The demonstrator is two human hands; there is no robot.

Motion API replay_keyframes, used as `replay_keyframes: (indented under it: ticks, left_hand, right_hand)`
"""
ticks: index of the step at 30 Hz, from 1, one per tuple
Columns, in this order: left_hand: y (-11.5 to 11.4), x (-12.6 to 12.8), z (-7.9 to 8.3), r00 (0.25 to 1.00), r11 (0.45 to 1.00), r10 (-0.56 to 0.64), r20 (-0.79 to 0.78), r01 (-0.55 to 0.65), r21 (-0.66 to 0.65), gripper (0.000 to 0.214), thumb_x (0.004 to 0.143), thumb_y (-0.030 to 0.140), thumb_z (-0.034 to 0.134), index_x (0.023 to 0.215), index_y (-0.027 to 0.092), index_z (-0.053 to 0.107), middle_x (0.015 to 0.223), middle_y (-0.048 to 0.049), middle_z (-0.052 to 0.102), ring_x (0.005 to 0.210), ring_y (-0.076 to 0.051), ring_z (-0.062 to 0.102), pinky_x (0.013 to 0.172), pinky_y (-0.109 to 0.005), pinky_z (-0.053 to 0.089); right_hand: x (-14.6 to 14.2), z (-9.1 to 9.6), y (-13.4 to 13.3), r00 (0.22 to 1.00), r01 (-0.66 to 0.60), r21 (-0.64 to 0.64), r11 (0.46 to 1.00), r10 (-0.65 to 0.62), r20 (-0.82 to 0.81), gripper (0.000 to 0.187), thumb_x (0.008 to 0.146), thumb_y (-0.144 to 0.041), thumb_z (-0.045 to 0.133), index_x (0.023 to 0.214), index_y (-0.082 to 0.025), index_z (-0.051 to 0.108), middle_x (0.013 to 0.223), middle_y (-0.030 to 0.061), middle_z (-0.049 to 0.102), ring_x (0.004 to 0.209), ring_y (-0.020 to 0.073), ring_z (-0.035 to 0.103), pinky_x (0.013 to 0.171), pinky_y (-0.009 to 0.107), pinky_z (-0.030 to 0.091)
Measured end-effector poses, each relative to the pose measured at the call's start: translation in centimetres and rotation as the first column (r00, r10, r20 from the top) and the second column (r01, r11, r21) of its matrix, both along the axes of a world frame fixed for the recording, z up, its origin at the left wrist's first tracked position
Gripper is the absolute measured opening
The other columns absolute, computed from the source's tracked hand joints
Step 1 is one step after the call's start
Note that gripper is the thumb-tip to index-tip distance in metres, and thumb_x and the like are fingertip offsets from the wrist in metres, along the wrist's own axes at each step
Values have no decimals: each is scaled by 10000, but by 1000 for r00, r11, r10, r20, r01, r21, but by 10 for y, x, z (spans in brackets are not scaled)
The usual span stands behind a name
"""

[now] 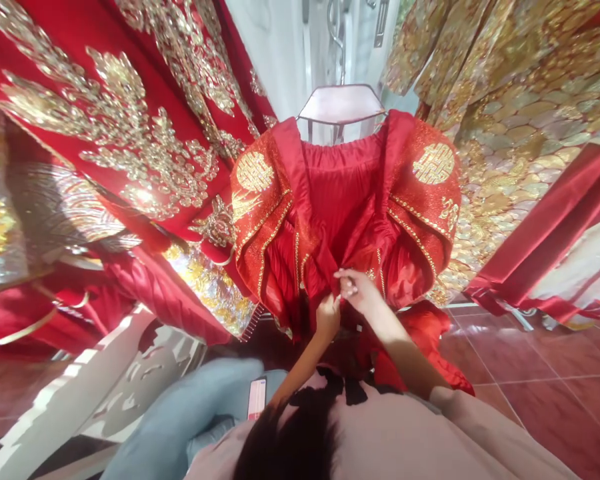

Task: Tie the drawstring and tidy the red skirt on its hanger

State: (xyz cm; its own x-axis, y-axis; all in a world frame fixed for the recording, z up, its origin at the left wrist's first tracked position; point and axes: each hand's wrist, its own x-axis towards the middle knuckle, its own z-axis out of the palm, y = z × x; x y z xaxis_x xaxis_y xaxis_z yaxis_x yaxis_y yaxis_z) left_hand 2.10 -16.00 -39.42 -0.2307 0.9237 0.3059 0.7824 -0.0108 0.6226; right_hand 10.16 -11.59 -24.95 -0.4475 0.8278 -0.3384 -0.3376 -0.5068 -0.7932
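A red garment with gold embroidery (350, 200) hangs on a pale hanger (341, 107) straight ahead of me. Both of my hands meet at its lower front, just below the middle. My right hand (357, 288) is closed, its fingers pinching a fold of the red fabric. My left hand (327, 317) sits just below and to the left of it, closed on the same cloth. Gold round emblems sit on both shoulders of the garment.
More red and gold embroidered garments (110, 133) hang at the left, and gold-scaled ones (520, 120) at the right. A white carved piece of furniture (95, 387) stands at lower left. The floor is reddish-brown tile (545, 380). A phone (257, 398) pokes from my jeans pocket.
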Motion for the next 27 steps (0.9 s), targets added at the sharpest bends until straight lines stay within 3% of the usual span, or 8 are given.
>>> replay_keyframes:
  ticks: [3, 6, 11, 15, 18, 21, 24, 27]
  left_hand:
    - [-2, 4, 8, 1000, 1000, -7, -23, 7, 10, 254, 924, 134, 361, 862, 152, 606, 770, -81, 672, 732, -163, 653, 702, -256, 503]
    - [-5, 1, 27, 999, 1000, -9, -52, 9, 3, 220, 923, 201, 403, 897, 145, 614, 813, -112, 675, 786, -207, 667, 701, -289, 514]
    - [4, -10, 93, 988, 989, 145, -60, -143, 31, 447, 865, 345, 542, 1228, 92, 478, 1146, -179, 611, 1039, -281, 619, 780, -353, 512]
    - [21, -13, 134, 983, 988, 142, -117, -147, -41, 272, 915, 228, 443, 1145, 139, 560, 1030, -115, 673, 961, -239, 649, 782, -309, 478]
    - [20, -12, 136, 981, 982, 129, -145, -147, -119, 231, 929, 186, 411, 1031, 160, 617, 948, -92, 700, 879, -225, 669, 726, -279, 451]
    - [11, -10, 129, 972, 976, 182, -151, -197, -93, 242, 946, 206, 392, 956, 153, 628, 911, -95, 704, 833, -217, 672, 686, -266, 422]
    - [7, -12, 129, 968, 976, 193, -159, -206, -66, 271, 952, 226, 389, 883, 141, 636, 840, -109, 697, 785, -220, 670, 660, -269, 397]
    - [10, -19, 134, 976, 983, 164, -145, -174, -60, 278, 952, 235, 394, 860, 149, 641, 808, -105, 694, 750, -217, 665, 634, -271, 371]
  right_hand:
    - [-4, 43, 5, 980, 161, 143, 977, -140, -143, 71, 601, -189, 619, 598, -119, 610, 393, -90, 326, 350, 7, 195, 358, 162, 168]
    - [-12, 62, -3, 948, 268, 254, 929, -208, -240, 131, 627, -237, 633, 598, -110, 645, 378, -72, 374, 341, 8, 212, 359, 172, 179]
    - [-18, 47, -12, 970, 215, 292, 932, -168, -176, 192, 646, -300, 658, 568, -128, 620, 356, -62, 397, 317, 16, 233, 350, 180, 174]
    - [-19, 41, -5, 967, 197, 258, 946, -143, -212, 167, 690, -248, 629, 581, -122, 619, 361, -60, 399, 315, 16, 237, 346, 171, 179]
    - [-20, 52, 1, 959, 147, 57, 988, -128, -254, 137, 742, -170, 561, 637, -110, 626, 387, -71, 384, 317, 5, 214, 342, 152, 172]
    - [-20, 71, 4, 966, 47, -87, 995, -67, -250, 149, 762, -100, 515, 635, -100, 592, 399, -89, 329, 319, -8, 190, 340, 136, 159]
    - [-23, 86, 2, 978, 12, 30, 999, -5, -208, 143, 757, -117, 540, 619, -108, 576, 400, -102, 287, 320, -4, 187, 339, 151, 159]
    - [-27, 80, -1, 992, 112, 321, 941, -87, -92, 165, 731, -216, 584, 592, -127, 581, 385, -92, 322, 327, 16, 222, 352, 184, 153]
